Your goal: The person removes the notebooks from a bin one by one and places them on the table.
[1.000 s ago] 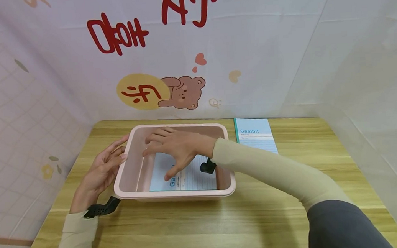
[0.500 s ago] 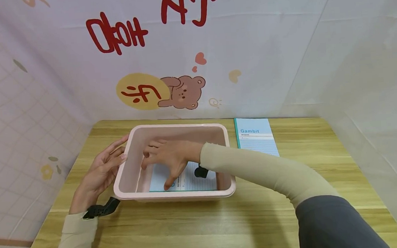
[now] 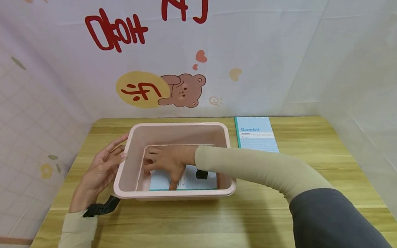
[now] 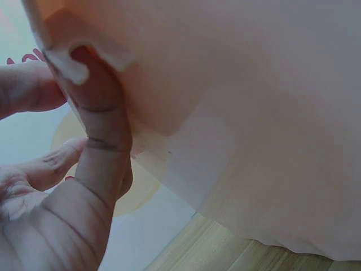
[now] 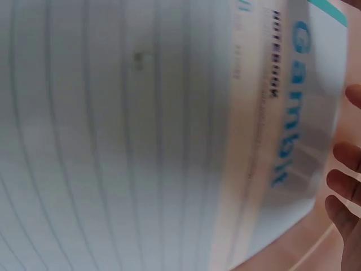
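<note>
In the head view, a pink plastic bin (image 3: 175, 194) stands on the table. My left hand (image 3: 103, 167) holds its left rim, with thumb and forefinger at the edge. Close up in the left wrist view, the thumb meets the rim of the bin wall (image 4: 254, 130). A blue lined notebook (image 5: 141, 141) marked "Gambit" lies inside on the bottom. My right hand (image 3: 168, 160) reaches in over it with spread fingers, thumb towards the near wall. The right wrist view shows fingertips (image 5: 341, 186) beside the notebook's end; contact cannot be made out.
A second blue "Gambit" notebook (image 3: 256, 133) lies on the wood-grain table (image 3: 178, 233), right of the bin and partly under the right forearm. A printed curtain (image 3: 266, 50) hangs behind the table and along both sides.
My right hand has gone lower into the bin, over the notebook, and a little to the left. The left hand stays at the rim, and the bin has not visibly moved.
</note>
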A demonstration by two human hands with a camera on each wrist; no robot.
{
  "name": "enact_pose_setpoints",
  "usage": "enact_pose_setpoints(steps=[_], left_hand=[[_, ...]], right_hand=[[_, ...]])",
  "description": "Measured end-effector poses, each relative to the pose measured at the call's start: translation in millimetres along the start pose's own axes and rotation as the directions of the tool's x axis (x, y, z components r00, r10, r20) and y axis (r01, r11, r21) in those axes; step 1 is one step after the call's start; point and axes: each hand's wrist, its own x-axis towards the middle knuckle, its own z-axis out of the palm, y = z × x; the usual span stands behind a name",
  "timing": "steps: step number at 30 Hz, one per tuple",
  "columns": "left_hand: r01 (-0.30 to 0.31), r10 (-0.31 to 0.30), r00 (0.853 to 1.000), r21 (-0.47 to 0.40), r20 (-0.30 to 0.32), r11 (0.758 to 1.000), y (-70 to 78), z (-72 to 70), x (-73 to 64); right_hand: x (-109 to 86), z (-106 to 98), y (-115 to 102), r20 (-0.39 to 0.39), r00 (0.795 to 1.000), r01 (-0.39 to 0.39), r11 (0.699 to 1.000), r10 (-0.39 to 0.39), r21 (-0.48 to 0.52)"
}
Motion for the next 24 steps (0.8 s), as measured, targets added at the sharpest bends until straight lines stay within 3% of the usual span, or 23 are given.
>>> enact_pose_setpoints(steps=[12, 24], left_hand=[[0.000, 0.001, 1.000, 0.008, -0.013, 1.000, -1.1, 0.0, 0.8], [-0.009, 0.009, 1.000, -0.001, -0.017, 1.000, -1.1, 0.7, 1.0]], right_hand=[[5.3, 7.1, -6.0, 0.010, 1.000, -0.008, 0.994, 0.009, -0.111], [5.9, 5.0, -5.0, -0.024, 0.999, 0.026, 0.995, -0.029, -0.097]])
